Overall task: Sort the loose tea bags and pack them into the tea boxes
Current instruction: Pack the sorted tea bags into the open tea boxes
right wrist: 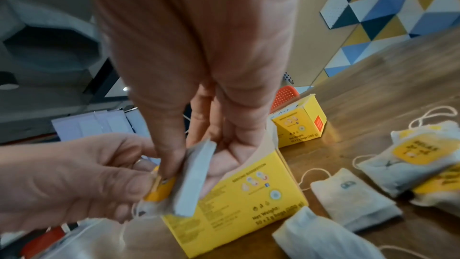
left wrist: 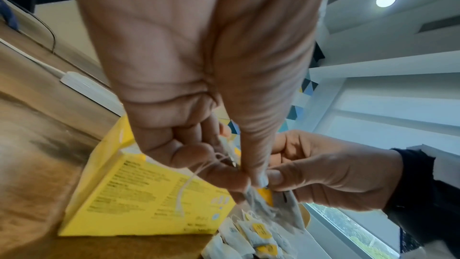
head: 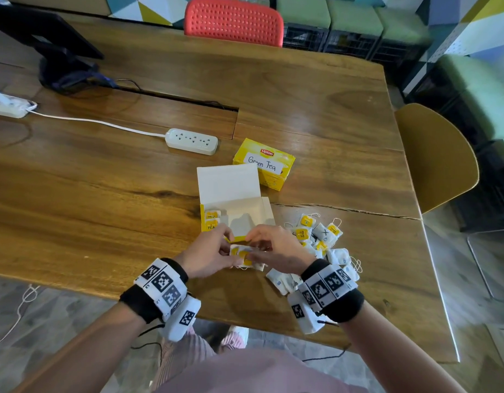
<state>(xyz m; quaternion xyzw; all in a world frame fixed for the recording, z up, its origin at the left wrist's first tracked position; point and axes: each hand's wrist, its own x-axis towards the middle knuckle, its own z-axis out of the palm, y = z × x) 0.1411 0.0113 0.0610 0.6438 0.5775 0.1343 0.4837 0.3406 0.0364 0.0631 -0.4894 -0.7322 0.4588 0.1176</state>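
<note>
Both hands, the left hand (head: 214,251) and right hand (head: 273,245), pinch what looks like a small stack of tea bags (head: 246,258) just before the open tea box (head: 233,211); squaring tags and tucking strings first should ease packing.

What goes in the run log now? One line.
both hands pinch tea bags | open box partly filled | pile remains

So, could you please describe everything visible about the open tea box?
The open tea box is yellow printed cardboard, white inside, sitting on the wooden table. Its lid is folded back toward the closed box labelled Green Tea. A few yellow-tagged tea bags stand at its left end; the rest looks empty. Both hands work just in front.
</note>
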